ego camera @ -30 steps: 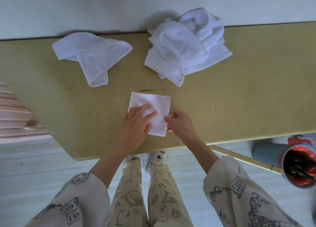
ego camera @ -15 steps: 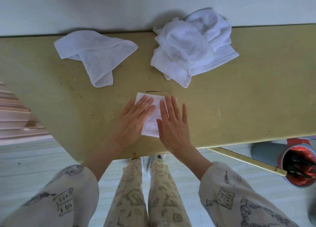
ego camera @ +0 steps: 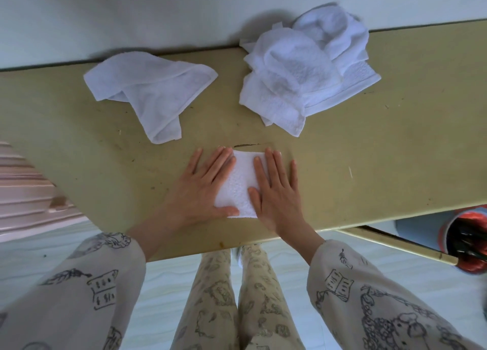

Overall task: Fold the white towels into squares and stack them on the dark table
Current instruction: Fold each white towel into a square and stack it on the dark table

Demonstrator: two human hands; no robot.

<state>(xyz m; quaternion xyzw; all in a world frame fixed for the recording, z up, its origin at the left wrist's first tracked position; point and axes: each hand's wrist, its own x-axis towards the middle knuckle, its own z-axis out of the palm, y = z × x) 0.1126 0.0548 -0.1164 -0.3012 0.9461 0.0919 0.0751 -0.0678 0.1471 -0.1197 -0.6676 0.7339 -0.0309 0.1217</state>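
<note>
The folded towel [ego camera: 241, 183] lies at centre frame, near the front edge of the worktop [ego camera: 382, 152], already a small square. Your left hand [ego camera: 203, 189] and right hand [ego camera: 276, 191] both lie flat on it, fingers straight and spread, pressing its two sides so only a middle strip shows. This looks like the flattening step that finishes one fold. Next you will likely need to lift off and reach for the loose towel [ego camera: 152, 96] at upper left or the crumpled heap [ego camera: 303, 75] at upper right, leaving this square as the stack's base.
</note>
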